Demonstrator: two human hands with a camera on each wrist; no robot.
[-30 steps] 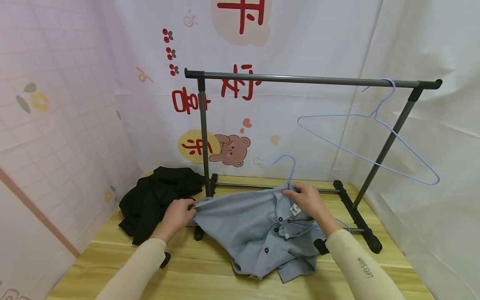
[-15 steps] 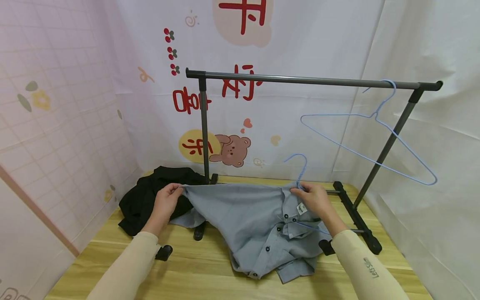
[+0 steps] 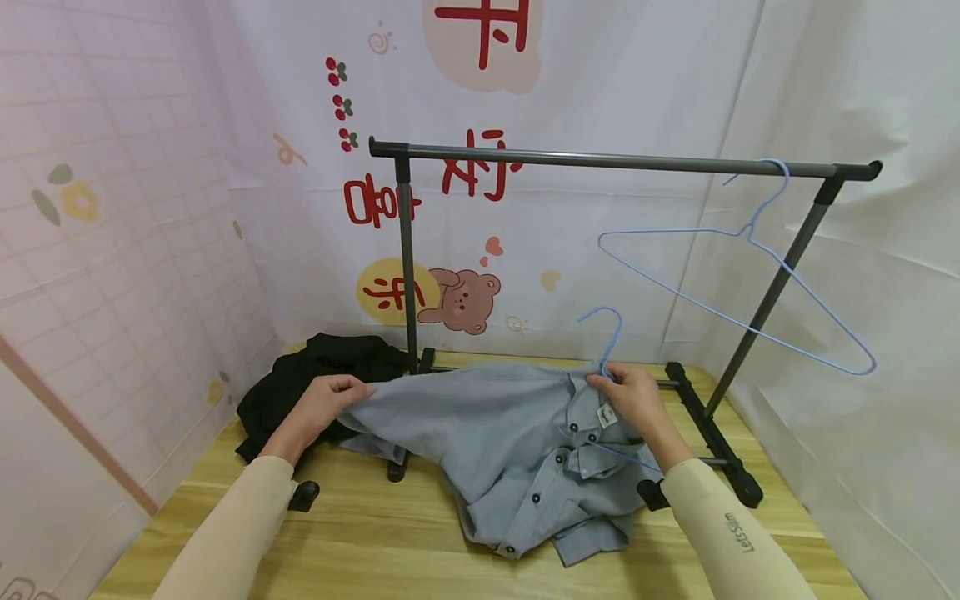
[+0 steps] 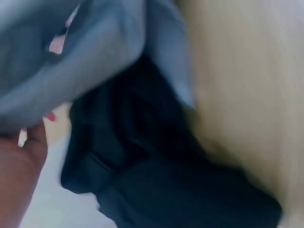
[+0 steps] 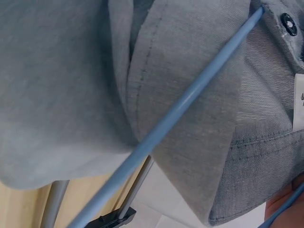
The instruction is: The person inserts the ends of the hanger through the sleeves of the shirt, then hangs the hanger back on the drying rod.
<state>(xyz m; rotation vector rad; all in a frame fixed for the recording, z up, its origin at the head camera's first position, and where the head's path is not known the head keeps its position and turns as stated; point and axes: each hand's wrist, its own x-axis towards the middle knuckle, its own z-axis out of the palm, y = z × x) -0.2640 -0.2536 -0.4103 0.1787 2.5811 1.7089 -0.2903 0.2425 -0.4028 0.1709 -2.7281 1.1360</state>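
Observation:
A grey button-up shirt [image 3: 495, 433] is stretched sideways low over the table. My left hand [image 3: 318, 408] pinches its left shoulder edge, thumb and fingers meeting on the cloth. At the collar, my right hand [image 3: 632, 402] holds the cloth together with the neck of a blue wire hanger [image 3: 611, 337], whose hook stands up above the fingers. One arm of the hanger crosses the shirt front in the right wrist view; the part on the left is hidden inside the shirt. The left wrist view is blurred, with the hand [image 4: 23, 161] under a grey fold.
A dark clothes rack [image 3: 600, 158] stands behind the shirt, its feet on the wooden table [image 3: 375, 550]. Another blue wire hanger [image 3: 675, 292] hangs from the right of its bar. Beside the left post lies a heap of black cloth [image 3: 288, 387], partly behind my left hand.
My left hand has risen and moved left, drawing the shirt's shoulder out wider. My right hand has shifted slightly right with the collar and hanger hook.

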